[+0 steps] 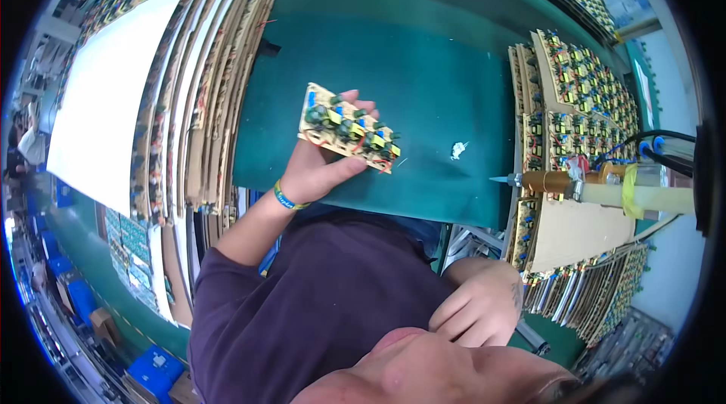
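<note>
My left hand [314,173] grips a circuit board [344,130] by its edges, thumb at the near side and fingertips showing beyond the far side. The board is tan and tilted, crowded with green coils, yellow block parts and blue pieces, with red wires along its near edge. It is held above the green mat [363,49]. My right hand [480,306] is raised close to my chest, its fingers curled in and no object showing in it; the fingertips are partly hidden.
On the left rises a tall stack of cardboard-separated boards [204,94], topped by a white sheet [106,109]. More board stacks [582,79] line the right. A dispensing nozzle [522,179] juts in from the right, near a white blob [458,150] on the mat.
</note>
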A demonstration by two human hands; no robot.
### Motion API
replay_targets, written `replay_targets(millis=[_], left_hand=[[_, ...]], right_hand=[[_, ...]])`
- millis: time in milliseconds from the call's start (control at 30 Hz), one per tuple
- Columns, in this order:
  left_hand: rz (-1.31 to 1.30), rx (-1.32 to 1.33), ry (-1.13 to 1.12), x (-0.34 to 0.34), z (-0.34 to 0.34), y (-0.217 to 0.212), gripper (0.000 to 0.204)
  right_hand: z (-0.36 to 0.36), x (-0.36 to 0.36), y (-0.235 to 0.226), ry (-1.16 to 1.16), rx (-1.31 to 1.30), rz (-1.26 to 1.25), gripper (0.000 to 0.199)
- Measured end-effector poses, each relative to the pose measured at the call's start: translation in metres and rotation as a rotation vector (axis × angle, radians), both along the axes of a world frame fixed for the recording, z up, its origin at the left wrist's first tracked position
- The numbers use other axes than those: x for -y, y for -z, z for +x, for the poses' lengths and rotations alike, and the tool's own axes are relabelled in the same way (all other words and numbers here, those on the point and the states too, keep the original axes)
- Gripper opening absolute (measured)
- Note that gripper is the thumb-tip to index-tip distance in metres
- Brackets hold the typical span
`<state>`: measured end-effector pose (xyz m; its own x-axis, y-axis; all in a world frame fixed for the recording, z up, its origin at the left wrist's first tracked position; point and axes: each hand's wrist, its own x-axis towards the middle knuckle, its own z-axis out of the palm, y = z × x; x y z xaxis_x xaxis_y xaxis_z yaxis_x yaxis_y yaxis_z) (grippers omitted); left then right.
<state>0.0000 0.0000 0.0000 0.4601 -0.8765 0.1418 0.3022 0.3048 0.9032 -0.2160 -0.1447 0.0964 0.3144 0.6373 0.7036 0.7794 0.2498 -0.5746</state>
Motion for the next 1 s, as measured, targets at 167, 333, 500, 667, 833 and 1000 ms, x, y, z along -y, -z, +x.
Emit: replay_targets(millis=[167, 333, 500, 667, 833, 1000], left_hand=[[-0.012, -0.104, -0.043, -0.004, 0.019, 0.013, 0.085], [0.090, -0.127, -0.087, -0.008, 0.014, 0.015, 0.087], [0.158, -0.115, -0.016, 0.004, 0.017, 0.001, 0.088], [0.129, -0.212, 0.059, 0.041, 0.034, -0.013, 0.072], [0.016, -0.120, 0.032, 0.169, 0.074, -0.043, 0.053], [0.140, -0.454, 0.316, 0.254, 0.084, 0.019, 0.045]], right_hand=[[-0.037, -0.003, 0.013, 1.111, 0.233, 0.782, 0.030], [-0.026, 0.034, 0.044, 2.052, 0.294, 1.005, 0.063], [-0.011, 0.036, 0.060, 2.054, -0.083, 0.720, 0.068], [0.003, 0.053, 0.062, 1.821, -0.246, 0.678, 0.059], [0.023, 0.060, 0.055, 1.702, -0.165, 0.702, 0.054], [0.039, 0.074, 0.074, 1.601, -0.109, 0.749, 0.053]])
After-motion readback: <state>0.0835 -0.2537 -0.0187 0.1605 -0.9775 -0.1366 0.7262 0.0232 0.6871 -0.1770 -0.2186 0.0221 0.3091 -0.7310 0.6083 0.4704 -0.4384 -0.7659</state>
